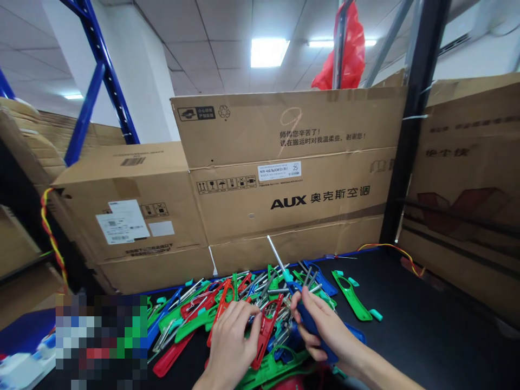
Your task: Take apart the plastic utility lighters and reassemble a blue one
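left hand (231,341): fingers half curled, tips on red handle (266,330) atop the pile; can't tell if actually gripped
right hand (325,327): closed round blue handle (305,318), lifted just above the pile
metal rod (276,253): sticks up-left from the blue handle
pile (190,317): red, green, blue handles plus rods, on black table (426,330)
green handle (351,297): lies alone, right of the pile
cardboard box (292,179): behind the pile

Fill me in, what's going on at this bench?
A person is working bare-handed over a pile of red, green and blue plastic-handled pieces with metal rods, on a black table. The right hand grips a blue piece. The left hand has its fingers on a red piece. One green piece lies apart to the right. Cardboard boxes stand behind.
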